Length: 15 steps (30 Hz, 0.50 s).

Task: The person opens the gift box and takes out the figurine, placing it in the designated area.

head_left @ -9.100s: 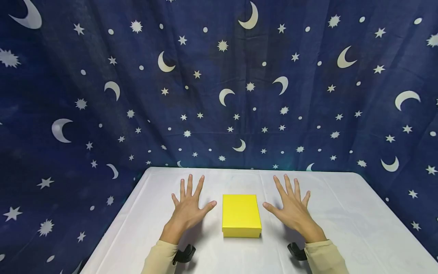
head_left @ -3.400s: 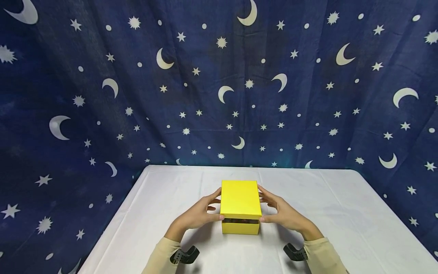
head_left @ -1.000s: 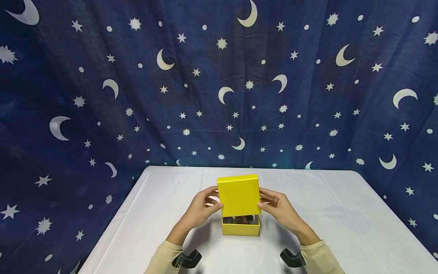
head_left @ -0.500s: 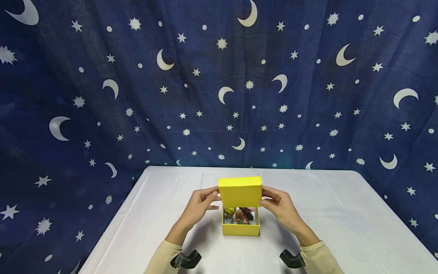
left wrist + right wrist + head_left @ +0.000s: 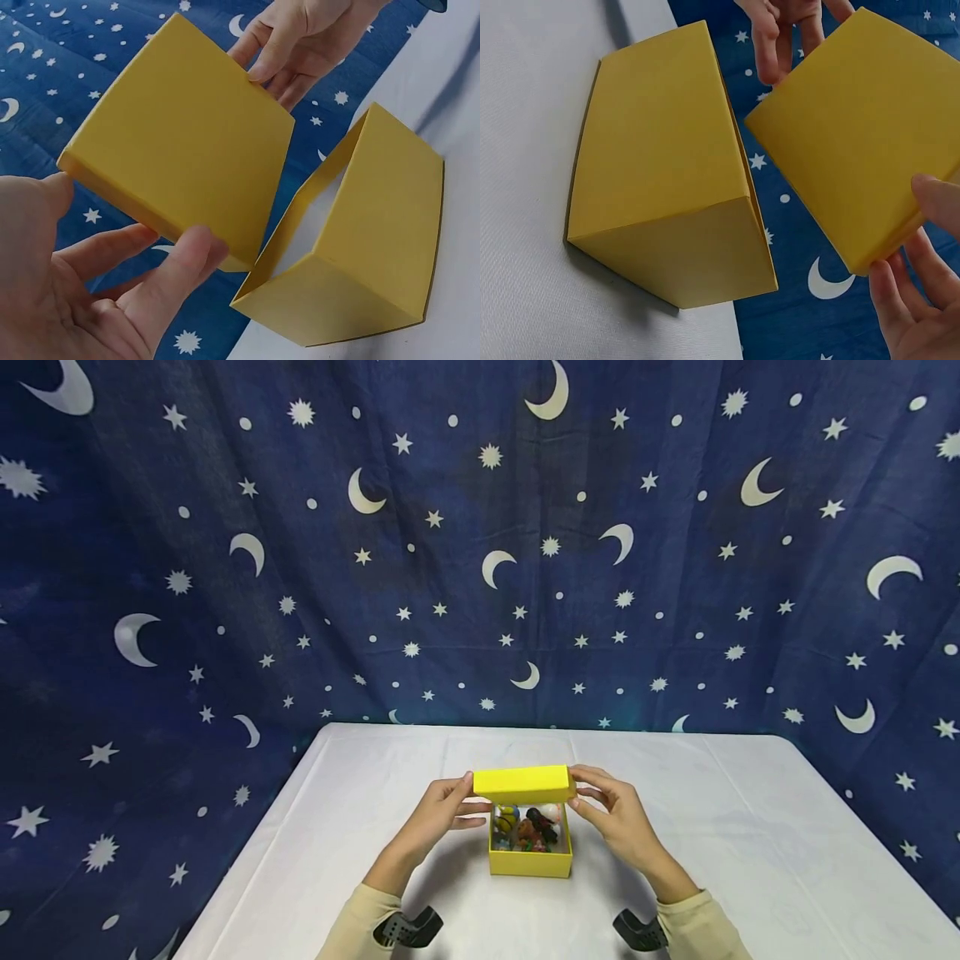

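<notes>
The left hand (image 5: 433, 814) and right hand (image 5: 613, 806), fingers part-curled, pinch the lid (image 5: 523, 786) at opposite sides; one slipping could drop it onto the toys (image 5: 529, 835).

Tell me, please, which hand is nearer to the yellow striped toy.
Left. The left hand grips the lid close to the left of the yellow striped toy; the right hand grips the lid's other end, across the box.

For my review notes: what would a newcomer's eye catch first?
The yellow lid stands out, held tilted between left grip and right grip at the far side of the open yellow box. Next come the colorful figurines inside it and the starry navy curtain behind the table.
</notes>
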Motion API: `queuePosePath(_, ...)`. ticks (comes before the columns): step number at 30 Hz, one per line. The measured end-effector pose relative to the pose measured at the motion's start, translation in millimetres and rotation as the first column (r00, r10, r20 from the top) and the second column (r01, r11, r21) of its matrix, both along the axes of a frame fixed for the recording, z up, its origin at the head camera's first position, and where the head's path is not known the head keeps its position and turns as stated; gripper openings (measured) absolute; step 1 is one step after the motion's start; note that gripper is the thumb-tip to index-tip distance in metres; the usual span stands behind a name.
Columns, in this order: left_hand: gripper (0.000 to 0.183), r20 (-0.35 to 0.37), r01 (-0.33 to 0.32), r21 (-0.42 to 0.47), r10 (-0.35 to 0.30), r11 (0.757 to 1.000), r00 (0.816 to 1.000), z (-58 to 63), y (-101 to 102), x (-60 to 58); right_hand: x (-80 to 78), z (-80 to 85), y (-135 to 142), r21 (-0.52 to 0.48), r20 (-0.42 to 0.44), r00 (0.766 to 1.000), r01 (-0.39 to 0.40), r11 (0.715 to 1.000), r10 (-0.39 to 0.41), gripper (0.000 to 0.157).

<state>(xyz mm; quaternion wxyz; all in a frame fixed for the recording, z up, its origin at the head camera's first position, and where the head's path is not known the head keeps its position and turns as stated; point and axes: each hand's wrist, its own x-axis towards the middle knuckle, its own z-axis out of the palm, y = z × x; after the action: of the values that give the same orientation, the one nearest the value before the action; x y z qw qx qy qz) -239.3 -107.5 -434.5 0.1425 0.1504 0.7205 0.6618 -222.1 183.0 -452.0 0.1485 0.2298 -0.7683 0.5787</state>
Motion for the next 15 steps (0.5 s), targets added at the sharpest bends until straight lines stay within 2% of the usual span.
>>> queuePosePath(9,0.067,0.012,0.034,0.037,-0.034,0.999,0.999,-2.4,-0.5,-0.9,1.1,1.5,-0.2,0.054,-0.026,0.998,0.055,0.997,-0.053,0.040)
queuePosePath(15,0.059,0.001,0.063,0.079,-0.063,0.995,0.998,-0.2,-1.0,0.4,1.9,1.5,-1.1,0.043,-0.032,0.997,0.072,0.997,-0.070,0.041)
